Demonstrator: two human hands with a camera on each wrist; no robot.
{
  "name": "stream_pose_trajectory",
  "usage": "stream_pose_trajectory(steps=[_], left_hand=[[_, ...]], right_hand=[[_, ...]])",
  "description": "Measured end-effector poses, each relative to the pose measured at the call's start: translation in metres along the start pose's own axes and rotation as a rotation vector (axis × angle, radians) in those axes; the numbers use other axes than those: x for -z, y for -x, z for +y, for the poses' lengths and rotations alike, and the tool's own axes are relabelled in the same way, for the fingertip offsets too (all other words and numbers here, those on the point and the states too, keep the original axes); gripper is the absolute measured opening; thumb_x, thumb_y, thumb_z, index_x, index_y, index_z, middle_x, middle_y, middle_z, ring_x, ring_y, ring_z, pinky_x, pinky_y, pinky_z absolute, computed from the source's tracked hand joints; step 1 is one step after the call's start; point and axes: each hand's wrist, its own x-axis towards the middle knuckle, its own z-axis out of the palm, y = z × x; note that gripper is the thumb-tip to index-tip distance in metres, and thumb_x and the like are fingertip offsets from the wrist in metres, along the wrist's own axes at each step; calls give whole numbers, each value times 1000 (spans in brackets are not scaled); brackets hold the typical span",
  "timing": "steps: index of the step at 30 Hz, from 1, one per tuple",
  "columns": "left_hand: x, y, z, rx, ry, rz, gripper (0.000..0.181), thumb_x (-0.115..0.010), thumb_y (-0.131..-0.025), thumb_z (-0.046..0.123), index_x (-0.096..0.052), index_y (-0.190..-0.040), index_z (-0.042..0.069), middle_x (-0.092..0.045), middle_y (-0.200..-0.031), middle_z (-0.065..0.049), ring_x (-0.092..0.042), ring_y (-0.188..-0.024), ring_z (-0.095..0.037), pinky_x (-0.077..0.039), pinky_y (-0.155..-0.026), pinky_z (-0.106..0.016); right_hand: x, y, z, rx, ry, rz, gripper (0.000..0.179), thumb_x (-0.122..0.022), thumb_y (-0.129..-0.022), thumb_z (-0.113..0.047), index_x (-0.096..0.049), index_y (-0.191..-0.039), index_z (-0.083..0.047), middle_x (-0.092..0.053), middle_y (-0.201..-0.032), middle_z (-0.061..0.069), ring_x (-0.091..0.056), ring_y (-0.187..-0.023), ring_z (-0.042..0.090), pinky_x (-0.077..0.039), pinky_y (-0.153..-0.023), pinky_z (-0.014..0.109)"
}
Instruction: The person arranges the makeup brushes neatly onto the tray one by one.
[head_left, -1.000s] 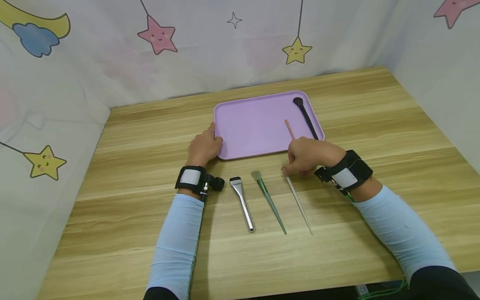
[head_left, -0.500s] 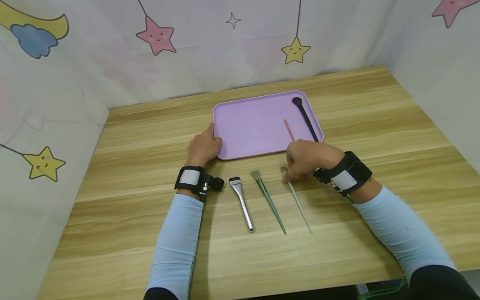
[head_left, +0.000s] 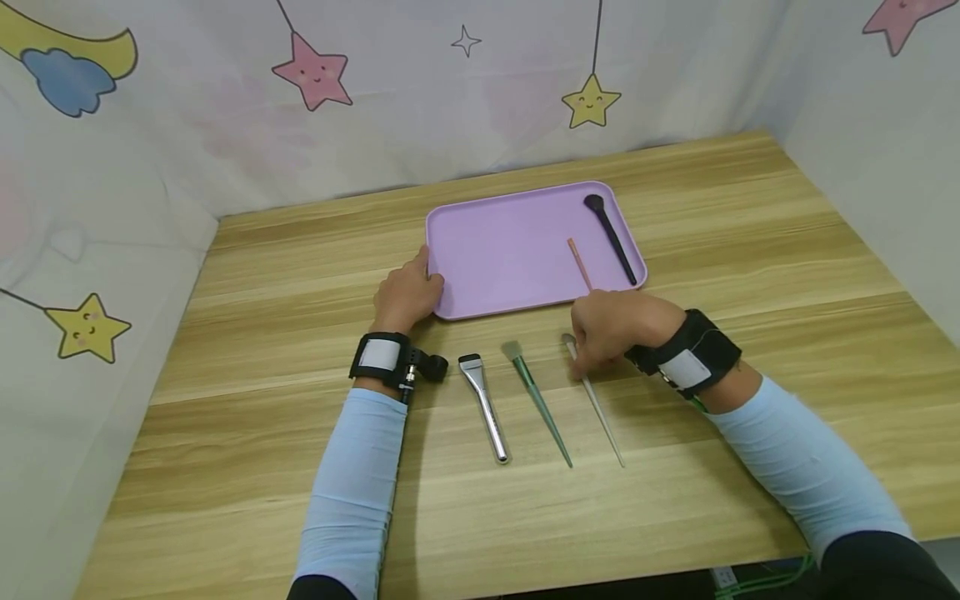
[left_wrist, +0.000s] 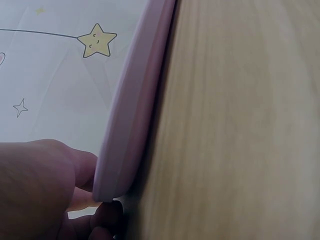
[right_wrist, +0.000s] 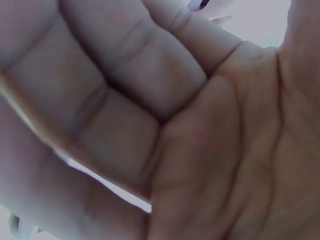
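In the head view my left hand [head_left: 408, 293] grips the left edge of a lilac tray [head_left: 498, 250]; the left wrist view shows thumb and fingers about the tray's rim [left_wrist: 120, 150]. My right hand [head_left: 618, 323] has its fingertips on a thin pale makeup brush [head_left: 597, 408], pinching it just below its grey head as it lies on the table. Curled fingers [right_wrist: 150, 65] and palm fill the right wrist view, hiding the pinch. To the left lie a green makeup brush [head_left: 538, 402] and a silver makeup brush [head_left: 487, 412] with a flat black head.
On the tray's right side lie a black makeup brush [head_left: 613, 237] and a slim pink-handled brush [head_left: 578, 262], whose lower end is hidden by my right hand. The wooden table [head_left: 285, 350] meets a star-printed curtain [head_left: 420, 125] behind the tray.
My right hand has slid slightly toward me along the pale brush, baring its grey head and more of the pink and black brushes. The left hand and tray stay put.
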Motion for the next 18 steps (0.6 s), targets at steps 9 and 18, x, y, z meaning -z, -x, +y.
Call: stream_pose_trajectory(steps=[9,18], left_hand=[[1,0,0,1,3,-5,67,-42,-99,30,-25,-162,14,-40,-157,-13,-50,-130,-42,-42,-97,-56],[0,0,-1,-3,8,7,67,-42,-99,31,-26,-161,14,-42,-156,-14,-54,-122,-40,-44,-94,-55]], right_hand=[[-4,0,-2,-4,50,-10,27,-85,-78,-30,-70,-63,-13,-67,-59,0,-63,-54,15,-49,-52,27],[-5,-2,1,70,44,-29,22,-79,-82,-18,-71,-63,-10,-67,-56,-1,-63,-52,13,-48,-51,25]])
